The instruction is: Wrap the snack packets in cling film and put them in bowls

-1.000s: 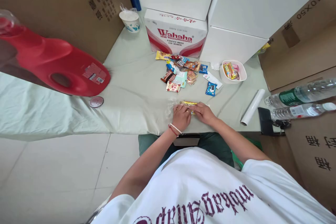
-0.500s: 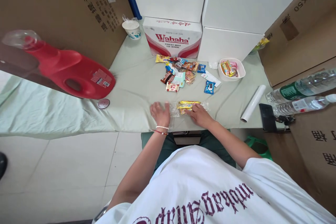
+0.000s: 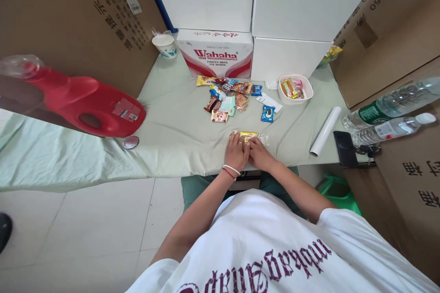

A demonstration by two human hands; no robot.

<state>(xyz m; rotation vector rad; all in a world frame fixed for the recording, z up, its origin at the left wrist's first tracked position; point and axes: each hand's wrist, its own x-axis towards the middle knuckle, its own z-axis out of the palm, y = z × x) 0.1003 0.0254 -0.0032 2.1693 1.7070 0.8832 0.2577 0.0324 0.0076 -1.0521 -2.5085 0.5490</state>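
Observation:
Near the front edge of the table lies a small bundle of yellow-wrapped snack sticks (image 3: pixel 248 134) on clear plastic wrap (image 3: pixel 264 138). The wrap's crinkled right end shows; its left end is hidden under my left hand (image 3: pixel 237 152). That hand, with a white and a red bracelet at the wrist, curls its fingers over the left part of the bundle. Beside it, touching it, my right hand (image 3: pixel 260 154) has its fingers bent and pressed on the front of the bundle. Both hands cover much of the snacks.
Behind the hands lies a pile of wrapped snacks (image 3: pixel 227 96), with a blue packet (image 3: pixel 267 113) apart from it. A white bowl (image 3: pixel 296 101) holds more sweets. A white roll (image 3: pixel 325 131), phone (image 3: pixel 344 149) and bottles (image 3: pixel 392 130) lie right; a red jug (image 3: pixel 92 100) stands left.
My left hand has moved right, from the wrap's left end onto the bundle, and now meets my right hand. The wrap's left end no longer lies spread out. The view has shifted slightly.

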